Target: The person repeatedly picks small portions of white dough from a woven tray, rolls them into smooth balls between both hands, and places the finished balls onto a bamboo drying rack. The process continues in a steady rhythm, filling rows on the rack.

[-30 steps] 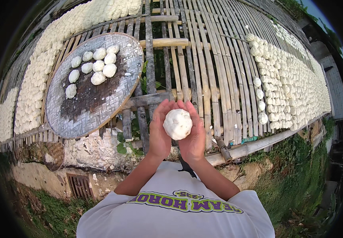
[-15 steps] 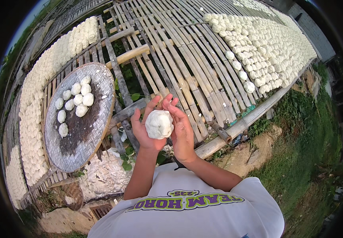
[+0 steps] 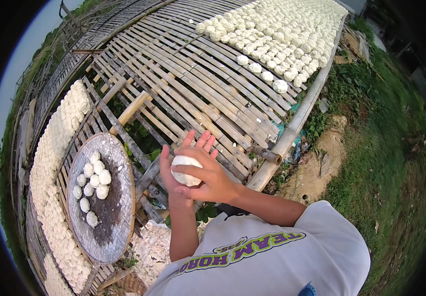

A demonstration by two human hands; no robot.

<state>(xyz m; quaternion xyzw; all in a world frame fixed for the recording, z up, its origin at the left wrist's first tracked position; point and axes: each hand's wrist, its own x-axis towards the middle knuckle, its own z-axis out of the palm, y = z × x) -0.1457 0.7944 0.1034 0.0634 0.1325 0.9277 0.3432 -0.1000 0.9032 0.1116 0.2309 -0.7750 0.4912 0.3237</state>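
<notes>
A white, lumpy ball sits between my two hands in front of me. My left hand cradles it from beneath, palm up, with fingertips raised beyond it. Across the ball lies my right hand, fingers over its top and side. The ball's underside is hidden by both hands. Left of them, a round woven bamboo tray rests on the slats and carries several similar white balls on a dark stained middle.
A bamboo slat rack with gaps spreads beyond my hands. Dense rows of white balls cover its far right; another band runs along the left. A thick pole edges the rack, with dirt and grass below.
My right hand has rotated from cupping the ball's side to lying over it. The whole view has swung, so the tray now appears lower and the far right balls higher.
</notes>
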